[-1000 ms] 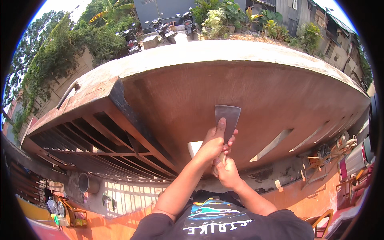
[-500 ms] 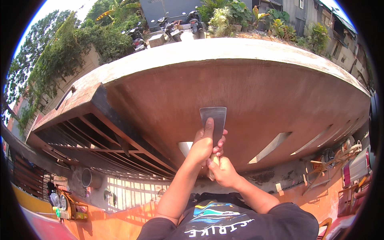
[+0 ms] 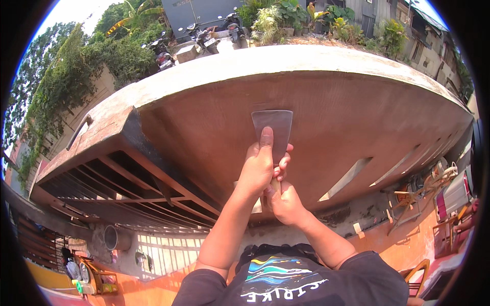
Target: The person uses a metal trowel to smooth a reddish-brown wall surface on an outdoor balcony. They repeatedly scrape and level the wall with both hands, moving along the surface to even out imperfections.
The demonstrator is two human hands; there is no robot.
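Note:
A wide-bladed scraper [image 3: 272,120] with a grey metal blade and a pale handle lies against the reddish-brown wall [image 3: 204,122] in front of me. My left hand [image 3: 259,163] is closed round the lower blade and neck, its thumb pressed along the blade's face and its fingertips showing past the right edge. Just below, my right hand [image 3: 287,204] grips the handle, most of which is hidden by the fingers. The blade's broad edge points up toward the wall's pale top ledge [image 3: 265,58].
Slanted slots [image 3: 347,178] pierce the wall on the right. A dark metal gate with slats [image 3: 138,178] adjoins it on the left. Below are a grey bucket [image 3: 116,238], a wooden chair [image 3: 418,275] and an orange floor [image 3: 148,288]. Parked motorbikes [image 3: 204,38] stand beyond the wall.
Both hands and the scraper have moved up the wall, toward the top ledge. The grip looks the same. The whole view has shifted slightly.

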